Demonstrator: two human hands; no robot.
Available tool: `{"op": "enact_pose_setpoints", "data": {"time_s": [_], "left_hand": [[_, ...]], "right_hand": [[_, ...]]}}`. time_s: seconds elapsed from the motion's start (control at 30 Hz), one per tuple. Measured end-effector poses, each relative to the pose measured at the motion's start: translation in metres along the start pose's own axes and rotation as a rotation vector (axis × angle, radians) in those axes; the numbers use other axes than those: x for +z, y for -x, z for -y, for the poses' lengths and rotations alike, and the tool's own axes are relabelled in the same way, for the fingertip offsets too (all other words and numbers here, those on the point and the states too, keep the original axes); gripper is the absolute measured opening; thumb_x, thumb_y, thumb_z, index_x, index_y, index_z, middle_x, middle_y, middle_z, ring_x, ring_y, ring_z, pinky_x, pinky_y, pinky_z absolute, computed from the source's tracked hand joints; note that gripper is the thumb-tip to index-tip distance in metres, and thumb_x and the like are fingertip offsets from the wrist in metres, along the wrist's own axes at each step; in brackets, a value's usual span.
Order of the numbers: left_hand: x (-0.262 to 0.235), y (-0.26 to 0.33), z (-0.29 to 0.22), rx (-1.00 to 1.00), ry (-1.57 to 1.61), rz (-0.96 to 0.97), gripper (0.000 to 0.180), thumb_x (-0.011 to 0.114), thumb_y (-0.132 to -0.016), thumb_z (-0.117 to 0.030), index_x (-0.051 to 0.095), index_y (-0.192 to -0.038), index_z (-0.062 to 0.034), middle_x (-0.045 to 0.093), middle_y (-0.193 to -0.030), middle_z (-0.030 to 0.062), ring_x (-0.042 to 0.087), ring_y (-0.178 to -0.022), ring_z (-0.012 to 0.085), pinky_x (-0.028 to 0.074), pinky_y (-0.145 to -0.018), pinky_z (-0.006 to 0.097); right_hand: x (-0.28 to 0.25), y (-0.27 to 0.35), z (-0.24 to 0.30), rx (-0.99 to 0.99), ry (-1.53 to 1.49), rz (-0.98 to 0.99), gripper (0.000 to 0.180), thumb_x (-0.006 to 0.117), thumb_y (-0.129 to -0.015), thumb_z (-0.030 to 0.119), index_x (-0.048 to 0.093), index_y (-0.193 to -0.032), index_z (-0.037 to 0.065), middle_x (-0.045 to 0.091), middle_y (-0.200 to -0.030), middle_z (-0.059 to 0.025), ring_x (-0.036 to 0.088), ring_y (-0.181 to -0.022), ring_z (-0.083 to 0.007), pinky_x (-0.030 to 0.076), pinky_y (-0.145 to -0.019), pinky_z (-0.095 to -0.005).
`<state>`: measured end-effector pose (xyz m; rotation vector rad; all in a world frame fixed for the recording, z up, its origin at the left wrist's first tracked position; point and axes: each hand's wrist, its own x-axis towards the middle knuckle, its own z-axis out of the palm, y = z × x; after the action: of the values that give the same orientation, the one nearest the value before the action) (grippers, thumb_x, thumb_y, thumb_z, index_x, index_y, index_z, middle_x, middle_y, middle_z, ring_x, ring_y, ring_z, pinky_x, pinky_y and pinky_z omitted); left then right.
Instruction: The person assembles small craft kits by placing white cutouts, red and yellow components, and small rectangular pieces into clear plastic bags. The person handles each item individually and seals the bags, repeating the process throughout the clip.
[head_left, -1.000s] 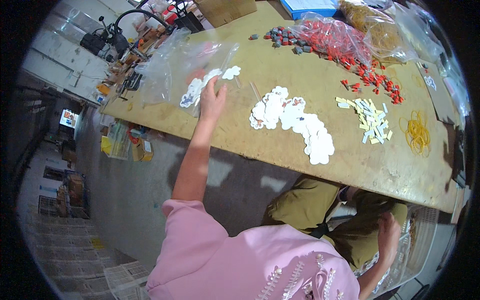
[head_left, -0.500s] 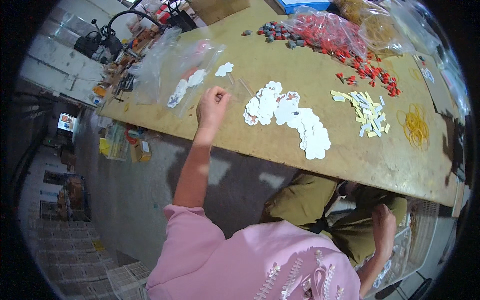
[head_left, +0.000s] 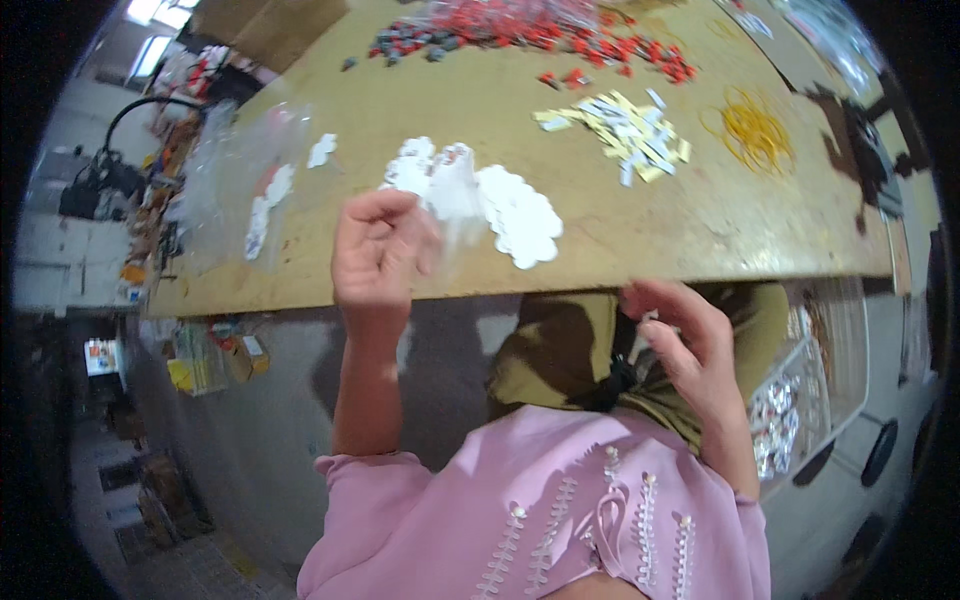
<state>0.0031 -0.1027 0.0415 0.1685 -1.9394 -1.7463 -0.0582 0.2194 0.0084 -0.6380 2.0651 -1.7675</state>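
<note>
she wears a pale pink top point(head_left: 560, 500) with short sleeves, the left sleeve point(head_left: 370, 490) gathered near the elbow. rows of small white beaded trim point(head_left: 560, 515) run down the front. olive trousers point(head_left: 570, 350) show below. both forearms are bare.

This is looking like a small workshop for hand assembly. A worn wooden bench point(head_left: 600, 220) is carrying sorted heaps: red parts point(head_left: 560, 25), grey parts point(head_left: 410, 42), white cutouts point(head_left: 500, 195), yellow strips point(head_left: 625, 125), rubber bands point(head_left: 755, 128). Plastic bags point(head_left: 235, 170) and tools point(head_left: 165, 170) are cluttering its left end, above a bare concrete floor point(head_left: 260, 400).
</note>
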Motion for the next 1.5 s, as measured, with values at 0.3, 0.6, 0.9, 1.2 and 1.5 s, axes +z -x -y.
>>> {"op": "enact_pose_setpoints", "data": {"time_s": [0.3, 0.6, 0.9, 1.2, 1.5], "left_hand": [[0.047, 0.022, 0.007, -0.249, 0.030, 0.554, 0.027, 0.059, -0.105, 0.004, 0.061, -0.131, -0.0017, 0.067, -0.097, 0.0042, 0.062, -0.082, 0.0079, 0.050, -0.071, 0.023], [0.082, 0.017, 0.024, 0.195, -0.412, 0.590, 0.020, 0.068, -0.095, 0.007, 0.071, -0.113, -0.0008, 0.072, -0.098, 0.0129, 0.072, -0.084, 0.0273, 0.057, -0.075, 0.036], [0.086, 0.012, 0.014, 0.141, -0.320, 0.733, 0.018, 0.068, -0.092, 0.009, 0.073, -0.106, -0.0015, 0.073, -0.094, 0.0113, 0.071, -0.083, 0.0269, 0.055, -0.072, 0.036], [0.100, 0.016, 0.026, 0.259, -0.464, 0.530, 0.018, 0.075, -0.090, 0.003, 0.073, -0.107, -0.0025, 0.072, -0.093, 0.0092, 0.069, -0.083, 0.0250, 0.055, -0.077, 0.034], [0.121, 0.056, 0.012, 0.034, -0.390, 0.594, 0.014, 0.084, -0.085, -0.008, 0.071, -0.090, -0.0050, 0.069, -0.078, 0.0084, 0.070, -0.067, 0.0230, 0.057, -0.062, 0.035]], "right_hand": [[0.000, -0.010, -0.002, 0.253, -0.613, 0.197, 0.008, 0.069, -0.106, 0.007, 0.073, -0.103, 0.001, 0.078, -0.097, -0.0035, 0.071, -0.080, -0.0074, 0.053, -0.067, -0.0206], [-0.001, 0.006, -0.012, 0.353, -0.559, 0.181, 0.009, 0.074, -0.102, 0.006, 0.069, -0.104, -0.001, 0.071, -0.093, -0.0009, 0.067, -0.081, -0.0059, 0.056, -0.069, -0.0239], [-0.008, 0.011, -0.028, 0.271, -0.393, -0.002, 0.024, 0.079, -0.099, 0.012, 0.070, -0.119, 0.004, 0.071, -0.101, 0.0006, 0.063, -0.079, -0.0041, 0.050, -0.064, -0.0195], [-0.006, 0.017, -0.026, 0.358, -0.486, 0.132, 0.014, 0.071, -0.106, 0.014, 0.072, -0.099, 0.003, 0.075, -0.084, -0.0005, 0.066, -0.064, -0.0039, 0.045, -0.052, -0.0191], [0.001, 0.013, -0.022, 0.388, -0.571, -0.044, 0.019, 0.075, -0.104, 0.017, 0.068, -0.094, 0.003, 0.072, -0.075, -0.0028, 0.063, -0.056, -0.0056, 0.042, -0.046, -0.0190]]}}
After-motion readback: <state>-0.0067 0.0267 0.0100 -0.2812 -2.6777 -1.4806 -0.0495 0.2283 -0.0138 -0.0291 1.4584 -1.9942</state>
